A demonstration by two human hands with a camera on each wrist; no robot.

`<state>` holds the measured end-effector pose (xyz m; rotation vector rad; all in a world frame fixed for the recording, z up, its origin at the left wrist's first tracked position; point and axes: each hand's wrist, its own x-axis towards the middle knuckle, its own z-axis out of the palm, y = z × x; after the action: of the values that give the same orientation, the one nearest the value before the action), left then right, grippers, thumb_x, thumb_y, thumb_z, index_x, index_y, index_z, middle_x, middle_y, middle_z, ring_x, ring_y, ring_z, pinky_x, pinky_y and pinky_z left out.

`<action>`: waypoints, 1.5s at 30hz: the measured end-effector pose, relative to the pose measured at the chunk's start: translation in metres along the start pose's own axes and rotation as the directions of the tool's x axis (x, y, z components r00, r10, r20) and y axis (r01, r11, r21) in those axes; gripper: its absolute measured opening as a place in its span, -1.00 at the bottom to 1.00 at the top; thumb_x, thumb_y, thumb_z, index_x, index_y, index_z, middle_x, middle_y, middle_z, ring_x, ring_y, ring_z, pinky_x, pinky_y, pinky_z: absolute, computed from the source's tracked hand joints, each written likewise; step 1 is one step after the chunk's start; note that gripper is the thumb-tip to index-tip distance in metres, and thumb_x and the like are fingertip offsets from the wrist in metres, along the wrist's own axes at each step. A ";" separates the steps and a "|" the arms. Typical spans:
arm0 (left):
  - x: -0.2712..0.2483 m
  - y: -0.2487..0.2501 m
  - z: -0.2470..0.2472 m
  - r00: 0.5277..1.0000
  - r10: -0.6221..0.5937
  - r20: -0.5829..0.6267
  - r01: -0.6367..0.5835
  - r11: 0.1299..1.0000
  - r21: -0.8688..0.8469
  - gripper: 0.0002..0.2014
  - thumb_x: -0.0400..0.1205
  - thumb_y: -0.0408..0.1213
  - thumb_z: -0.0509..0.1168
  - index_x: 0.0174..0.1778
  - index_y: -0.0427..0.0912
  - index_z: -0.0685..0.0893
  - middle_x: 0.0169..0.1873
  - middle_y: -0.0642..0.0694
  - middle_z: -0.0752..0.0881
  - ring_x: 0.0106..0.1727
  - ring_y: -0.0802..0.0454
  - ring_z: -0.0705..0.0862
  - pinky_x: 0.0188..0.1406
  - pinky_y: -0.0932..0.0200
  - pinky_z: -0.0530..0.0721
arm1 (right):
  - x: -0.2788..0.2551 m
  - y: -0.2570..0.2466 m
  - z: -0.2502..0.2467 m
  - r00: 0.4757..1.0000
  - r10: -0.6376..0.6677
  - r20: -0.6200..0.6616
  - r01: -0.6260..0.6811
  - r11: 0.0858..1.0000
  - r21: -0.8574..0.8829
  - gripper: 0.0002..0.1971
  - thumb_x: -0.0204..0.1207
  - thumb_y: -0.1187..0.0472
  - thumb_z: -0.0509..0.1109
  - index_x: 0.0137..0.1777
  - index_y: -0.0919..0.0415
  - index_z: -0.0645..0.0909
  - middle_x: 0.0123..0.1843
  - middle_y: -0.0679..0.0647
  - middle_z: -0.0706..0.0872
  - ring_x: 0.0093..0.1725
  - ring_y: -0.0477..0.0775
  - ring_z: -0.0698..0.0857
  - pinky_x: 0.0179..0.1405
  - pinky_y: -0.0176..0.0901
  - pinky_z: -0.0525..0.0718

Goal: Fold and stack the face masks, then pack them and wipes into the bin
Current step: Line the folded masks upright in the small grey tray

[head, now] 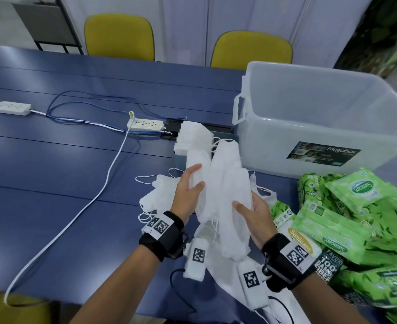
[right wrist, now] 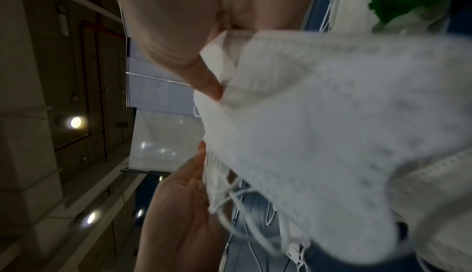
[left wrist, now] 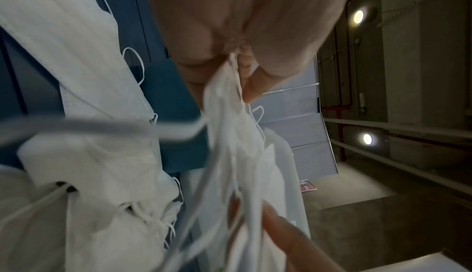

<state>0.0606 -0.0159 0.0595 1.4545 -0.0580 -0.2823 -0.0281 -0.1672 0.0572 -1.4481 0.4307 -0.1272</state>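
Your blue table fills the head view from 9 o'clock to the centre, and on it at 2 o'clock stands the clear bin, upright, with a dark label on its near wall. At 4 o'clock the green wipes packs lie heaped together near the bin's front, overlapping one another. In the centre you hold a bundle of white face masks lifted above the table, ear loops dangling from its lower end. At 12 o'clock from the bundle, a squared stack of masks sits on a small grey box just beside the bin's left wall. At 9 o'clock from the bundle, loose masks lie spread on the table. Your left hand grips the bundle's left side, fingers wrapped over the top and thumb pressed on its face; the left wrist view shows the cloth pinched between thumb and fingers. Your right hand grips the right side lower down, thumb on the front and fingers behind. At 10 o'clock two white power strips and their cables lie on the table. Two yellow chairs stand behind it at 12 o'clock.
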 end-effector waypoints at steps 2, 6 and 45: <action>0.000 -0.002 0.001 1.000 -0.003 -0.023 0.003 1.000 0.020 -0.66 0.69 -0.48 0.17 0.33 -0.06 0.52 0.37 -0.08 0.53 0.38 -0.01 0.53 0.39 0.08 0.53 | -0.001 0.000 -0.001 1.000 -0.011 -0.001 0.011 1.000 0.018 -0.75 0.57 0.46 0.34 0.14 0.15 0.63 0.07 0.03 0.79 0.00 -0.06 0.77 -0.04 -0.26 0.73; -0.001 -0.001 0.003 0.999 -0.050 -0.005 0.050 0.999 0.005 -0.71 0.73 -0.26 0.17 0.37 -0.15 0.52 0.26 0.08 0.57 0.23 0.28 0.56 0.08 0.50 0.54 | -0.004 -0.001 -0.002 0.998 0.012 0.067 -0.010 1.000 -0.023 -0.76 0.56 0.45 0.36 0.10 0.12 0.65 0.06 0.06 0.81 0.07 0.06 0.77 0.05 -0.15 0.72; 0.003 -0.006 -0.003 0.999 -0.021 0.040 0.021 1.000 -0.004 -0.75 0.69 -0.45 0.13 0.07 -0.21 0.72 0.12 -0.01 0.71 0.25 0.11 0.60 0.25 0.40 0.50 | 0.024 -0.017 0.000 0.943 -0.331 -0.017 0.329 0.942 -0.062 -0.42 0.32 0.72 0.42 -0.44 -0.09 0.79 0.41 0.23 0.56 0.43 0.14 0.54 0.37 -0.13 0.55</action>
<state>0.0631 -0.0142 0.0532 1.4464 -0.0741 -0.3287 -0.0032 -0.1779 0.0688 -1.5695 0.2108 -0.4075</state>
